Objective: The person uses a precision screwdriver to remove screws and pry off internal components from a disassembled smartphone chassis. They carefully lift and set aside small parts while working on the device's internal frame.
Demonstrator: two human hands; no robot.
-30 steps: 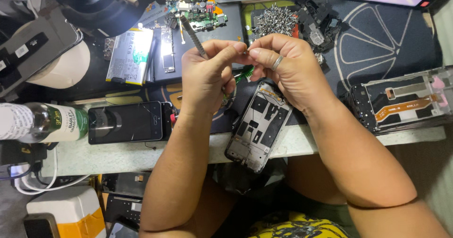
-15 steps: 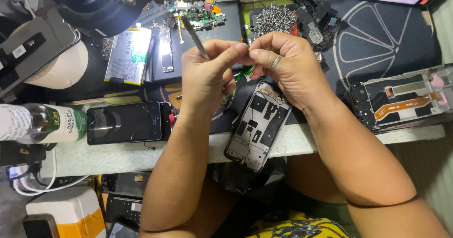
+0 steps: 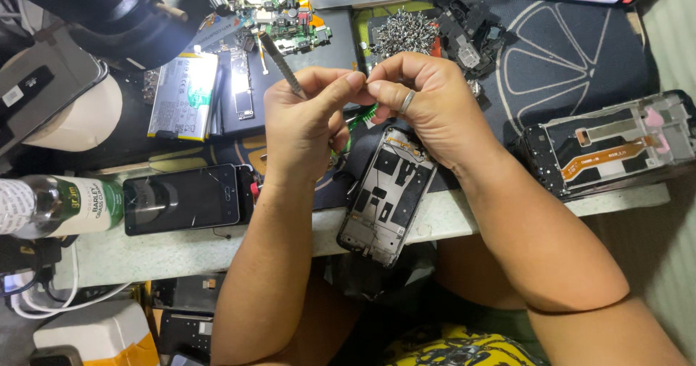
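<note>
Pale stone-like bench edge (image 3: 181, 253) runs across the near part of the view, with both forearms crossing it; an opened phone frame (image 3: 386, 195), back side up and showing dark internal panels, lies tilted on that edge directly below the hands, its lower end overhanging the edge; a dark phone with a cracked screen (image 3: 187, 198) lies flat to the left of it, and a bottle with a green label (image 3: 54, 206) lies on its side further left.

Above the frame, the left hand (image 3: 304, 123) is clenched around a slim metal tool (image 3: 281, 65), the shaft projecting up and to the left from the fist; the right hand (image 3: 428, 108), with a ring on one finger, is pinched closed with its fingertips (image 3: 377, 87) meeting those of the left hand; what they pinch is too small to tell; a small green part (image 3: 366, 113) shows just beneath the two hands.

To the right, a second stripped phone chassis (image 3: 616, 148) with an orange flex cable lies on a dark mat (image 3: 558, 61); further back, a battery pack (image 3: 185, 94) lies left, a pile of small metal screws (image 3: 402, 32) sits behind the hands, and green circuit boards (image 3: 279, 7) lie at the far edge.
</note>
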